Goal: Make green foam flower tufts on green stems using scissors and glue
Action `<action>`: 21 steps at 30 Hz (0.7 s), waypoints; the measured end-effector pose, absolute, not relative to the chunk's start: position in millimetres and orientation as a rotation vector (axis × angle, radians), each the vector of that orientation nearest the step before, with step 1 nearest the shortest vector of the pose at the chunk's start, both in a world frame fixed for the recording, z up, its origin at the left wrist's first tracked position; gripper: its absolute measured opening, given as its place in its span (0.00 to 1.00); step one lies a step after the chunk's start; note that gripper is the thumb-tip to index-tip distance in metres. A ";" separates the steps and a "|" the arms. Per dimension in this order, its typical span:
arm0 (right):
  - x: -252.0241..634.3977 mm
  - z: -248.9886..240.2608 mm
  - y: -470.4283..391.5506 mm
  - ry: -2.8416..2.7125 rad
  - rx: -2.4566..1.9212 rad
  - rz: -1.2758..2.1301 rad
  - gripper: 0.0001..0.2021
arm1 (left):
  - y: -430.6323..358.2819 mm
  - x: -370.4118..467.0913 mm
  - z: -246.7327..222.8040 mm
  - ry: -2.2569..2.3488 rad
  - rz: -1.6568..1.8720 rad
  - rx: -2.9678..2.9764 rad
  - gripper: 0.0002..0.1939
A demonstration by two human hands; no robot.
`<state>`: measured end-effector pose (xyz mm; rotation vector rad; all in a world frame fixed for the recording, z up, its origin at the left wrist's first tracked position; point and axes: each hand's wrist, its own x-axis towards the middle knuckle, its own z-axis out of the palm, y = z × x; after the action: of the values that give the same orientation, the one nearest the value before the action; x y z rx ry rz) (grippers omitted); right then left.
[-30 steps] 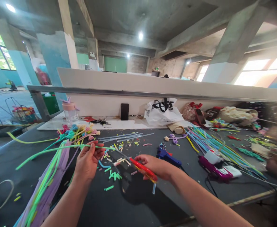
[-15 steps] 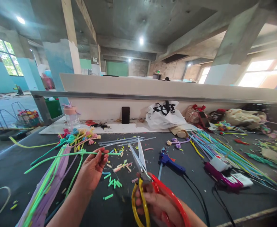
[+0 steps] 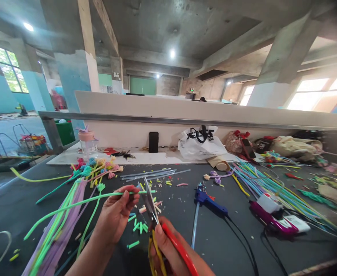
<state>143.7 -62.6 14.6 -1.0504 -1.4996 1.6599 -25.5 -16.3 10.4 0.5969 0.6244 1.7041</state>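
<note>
From my end, I see the left hand in a closed pinch grip on a green stem, which runs across the front of the body. Its long tail droops over a bundle of purple and green stems at the left of the table, while its short end pokes out past the fingertips. The right hand has its grip wrapped round the handles of red-and-yellow scissors, blades pointing up and slightly parted. The short end looks to pass between them (blur at the blades keeps me from being certain).

For a clean snip, I would hold the stem taut, set the blades square to it and close them in one firm stroke. The left fingertips are just beside the blades, so I would keep them back. I would also aim the offcut down at the loose green pieces below, away from the blue glue gun.
</note>
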 end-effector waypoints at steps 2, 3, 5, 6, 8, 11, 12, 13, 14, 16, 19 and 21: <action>140.1 15.9 -62.3 -1.566 -1.063 1.572 0.27 | -18.3 -24.5 12.0 0.643 1.703 0.615 0.11; 138.7 16.1 -62.1 -1.587 -1.066 1.536 0.27 | -19.1 -24.0 12.6 0.652 1.700 0.625 0.11; 136.9 15.7 -61.4 -1.592 -1.073 1.511 0.26 | -20.0 -22.9 13.5 0.667 1.695 0.645 0.11; 136.3 15.2 -61.1 -1.588 -1.077 1.504 0.25 | -20.3 -22.4 13.8 0.673 1.692 0.655 0.10; 135.5 13.9 -60.9 -1.572 -1.087 1.495 0.25 | -20.5 -21.5 14.1 0.680 1.689 0.666 0.10; 134.6 12.4 -61.9 -1.528 -1.103 1.495 0.24 | -20.3 -20.8 13.5 0.689 1.688 0.669 0.11; 134.2 12.3 -62.5 -1.511 -1.105 1.493 0.24 | -20.2 -20.7 13.0 0.692 1.690 0.668 0.11; 133.9 12.4 -63.2 -1.497 -1.104 1.490 0.24 | -20.1 -20.7 12.4 0.693 1.689 0.667 0.11; 133.6 12.9 -63.9 -1.484 -1.105 1.486 0.24 | -20.1 -20.6 11.8 0.694 1.688 0.668 0.11; 133.2 14.6 -65.1 -1.471 -1.114 1.467 0.23 | -20.4 -20.3 10.8 0.693 1.685 0.669 0.11; 132.9 17.4 -65.9 -1.480 -1.129 1.436 0.23 | -21.2 -19.7 10.1 0.693 1.683 0.671 0.11; 132.9 18.1 -65.3 -1.497 -1.133 1.428 0.24 | -21.7 -19.5 10.2 0.695 1.684 0.674 0.11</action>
<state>132.9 -65.3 18.1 -1.1333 -1.4966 1.4282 -19.5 -21.7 10.2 0.6741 0.6945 1.6839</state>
